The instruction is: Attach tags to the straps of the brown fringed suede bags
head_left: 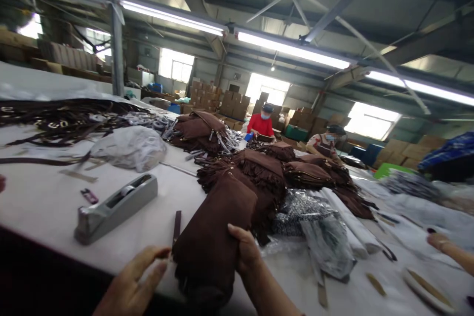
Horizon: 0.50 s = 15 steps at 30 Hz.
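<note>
Through the head camera I have the brown bag (pixel 218 212) between my two hands, its near end low in the gap between them and its far end reaching up and away past the right thumb. My right hand (pixel 247 252) is closed on the bag's right edge, thumb laid over the top face. My left hand (pixel 135 279) is at the bag's lower left edge, thumb and fingers curved toward each other with only a narrow space between; from here I can't tell whether the fingertips pinch anything or touch the bag. Just beyond those fingertips a dark strip (pixel 177 227) lies beside the bag. Farther out past the left hand I see the grey tape dispenser (pixel 118 207), with a small pink tool (pixel 89 196) near its far side, then a clear plastic bag (pixel 128 148) and a heap of dark straps (pixel 70 118). Straight ahead of both hands, the far end of the bag meets a pile of brown bags (pixel 259 170). Beyond the right hand are a crumpled plastic packet (pixel 329 244) and white rolls (pixel 351 224). Well to its right, another person's hand (pixel 440 242) reaches over the table (pixel 281 276).
</note>
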Motion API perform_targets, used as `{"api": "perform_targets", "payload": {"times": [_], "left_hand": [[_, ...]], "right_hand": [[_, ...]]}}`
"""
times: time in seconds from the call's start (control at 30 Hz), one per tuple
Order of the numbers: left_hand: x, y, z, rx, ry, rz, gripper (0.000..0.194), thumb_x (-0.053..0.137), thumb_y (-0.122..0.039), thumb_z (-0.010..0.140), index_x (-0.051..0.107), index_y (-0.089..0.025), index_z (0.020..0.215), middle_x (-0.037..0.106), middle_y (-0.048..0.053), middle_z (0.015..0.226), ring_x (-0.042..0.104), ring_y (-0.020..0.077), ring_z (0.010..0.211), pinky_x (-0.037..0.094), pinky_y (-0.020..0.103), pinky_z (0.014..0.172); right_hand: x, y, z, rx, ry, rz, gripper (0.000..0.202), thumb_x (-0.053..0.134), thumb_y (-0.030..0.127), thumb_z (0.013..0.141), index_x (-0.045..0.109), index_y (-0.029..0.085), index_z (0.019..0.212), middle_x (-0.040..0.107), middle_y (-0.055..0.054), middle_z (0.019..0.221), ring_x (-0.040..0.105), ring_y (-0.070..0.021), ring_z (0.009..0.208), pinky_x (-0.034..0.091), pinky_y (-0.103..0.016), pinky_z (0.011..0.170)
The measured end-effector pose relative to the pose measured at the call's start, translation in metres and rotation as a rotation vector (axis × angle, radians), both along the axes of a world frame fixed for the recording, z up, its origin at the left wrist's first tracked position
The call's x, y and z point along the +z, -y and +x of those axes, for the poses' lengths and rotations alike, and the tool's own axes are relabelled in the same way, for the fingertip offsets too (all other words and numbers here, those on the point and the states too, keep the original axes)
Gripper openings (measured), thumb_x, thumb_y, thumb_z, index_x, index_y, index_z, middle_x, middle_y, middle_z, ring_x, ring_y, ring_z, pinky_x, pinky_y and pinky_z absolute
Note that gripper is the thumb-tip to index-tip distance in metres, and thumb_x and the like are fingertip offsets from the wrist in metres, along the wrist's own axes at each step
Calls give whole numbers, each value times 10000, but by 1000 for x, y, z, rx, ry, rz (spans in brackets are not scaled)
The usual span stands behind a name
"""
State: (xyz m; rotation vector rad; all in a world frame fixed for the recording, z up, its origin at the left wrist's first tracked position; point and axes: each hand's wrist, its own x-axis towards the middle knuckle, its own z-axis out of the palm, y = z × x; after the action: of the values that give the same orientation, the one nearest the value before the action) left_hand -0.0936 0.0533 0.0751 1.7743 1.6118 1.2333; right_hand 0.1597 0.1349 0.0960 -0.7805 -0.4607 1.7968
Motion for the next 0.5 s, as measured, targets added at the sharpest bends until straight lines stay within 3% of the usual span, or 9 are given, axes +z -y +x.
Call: {"api": "perform_targets", "payload": {"times": [0.07, 0.13, 0.2, 0.27, 0.33, 0.37, 0.43, 0.5], "left_hand": [[20, -8, -14, -21, 39, -45, 457, 550, -532, 891, 677, -261, 1238, 699, 66, 1267, 626, 297, 1200, 498, 377, 1052], [35, -8, -17, -156, 117, -129, 521, 577, -540, 877, 645, -243, 1300, 668, 78, 1321, 553, 319, 1294, 412, 427, 1131], [46, 1, -12, -293, 225, -216, 533, 649, -527, 841, 648, -252, 1299, 684, 74, 1292, 547, 338, 1293, 408, 442, 1132], [56, 17, -3, -427, 345, -311, 514, 688, -514, 823, 666, -255, 1266, 737, 74, 1145, 637, 332, 1147, 507, 416, 1025], [62, 32, 5, -545, 466, -427, 503, 678, -537, 831, 671, -232, 1230, 746, 62, 902, 703, 262, 831, 584, 327, 761], [63, 38, 9, -563, 523, -482, 506, 676, -553, 830, 669, -218, 1209, 719, 43, 794, 676, 215, 680, 553, 276, 624], [58, 42, 17, -467, 617, -546, 516, 690, -584, 809, 661, -200, 1153, 647, 1, 652, 577, 146, 501, 437, 218, 469], [44, 34, 26, -263, 680, -558, 511, 700, -602, 787, 646, -195, 1092, 597, -29, 578, 532, 132, 451, 397, 211, 435]], "right_hand": [[14, 6, 2, 16, 23, 36, 395, 822, 239, 603, 718, 74, 947, 774, -152, 958, 730, -315, 913, 590, -428, 862], [28, 11, 2, 42, 27, 76, 431, 831, 237, 608, 711, 86, 993, 774, -145, 980, 733, -315, 897, 590, -440, 862], [41, 18, 2, 71, 32, 112, 445, 834, 245, 613, 706, 92, 1010, 772, -145, 993, 732, -325, 902, 591, -454, 858], [52, 25, 3, 95, 47, 146, 431, 826, 254, 628, 704, 97, 1010, 766, -148, 1019, 726, -335, 932, 592, -460, 859], [61, 27, 3, 136, 68, 186, 419, 806, 266, 662, 696, 99, 1029, 760, -152, 1035, 721, -337, 957, 590, -464, 862], [64, 26, 2, 161, 81, 208, 423, 795, 273, 680, 688, 101, 1050, 758, -153, 1037, 720, -335, 960, 588, -466, 861], [68, 14, -2, 198, 130, 267, 468, 777, 295, 708, 661, 110, 1121, 753, -147, 1050, 718, -327, 956, 582, -471, 861], [69, -8, -10, 190, 278, 333, 512, 759, 352, 738, 636, 116, 1176, 745, -142, 1061, 712, -318, 960, 575, -468, 865]]}}
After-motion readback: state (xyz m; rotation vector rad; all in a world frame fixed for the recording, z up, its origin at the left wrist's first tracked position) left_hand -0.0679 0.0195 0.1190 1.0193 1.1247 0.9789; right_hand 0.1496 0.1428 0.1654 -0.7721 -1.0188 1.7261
